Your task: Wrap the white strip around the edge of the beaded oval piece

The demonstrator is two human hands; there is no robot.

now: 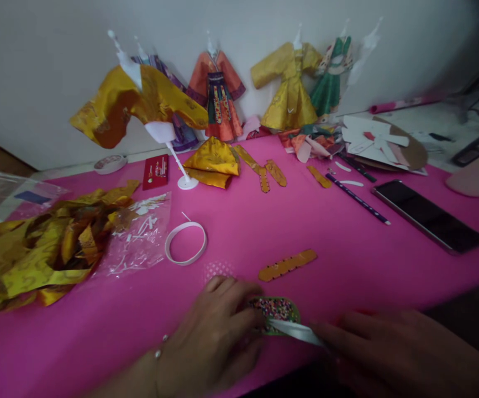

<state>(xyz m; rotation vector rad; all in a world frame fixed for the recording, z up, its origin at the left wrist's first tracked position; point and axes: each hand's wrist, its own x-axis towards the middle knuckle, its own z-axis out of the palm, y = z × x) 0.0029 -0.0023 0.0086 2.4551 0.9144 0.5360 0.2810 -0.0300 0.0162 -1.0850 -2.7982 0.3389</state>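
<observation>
My left hand is closed on the near-left side of a small green-rimmed dish full of tiny multicoloured beads. From the right, my right hand, blurred, grips silver tweezers whose tips reach into the beads. Whether a bead is caught between the tips is too small to tell. Just beyond the dish lies a golden-brown strip with small dark marks along its edges.
Left of centre lie a roll of white tape, yellow fabric scraps and a clear plastic bag. A purple pencil and a phone are at right. Doll stands with small garments line the wall.
</observation>
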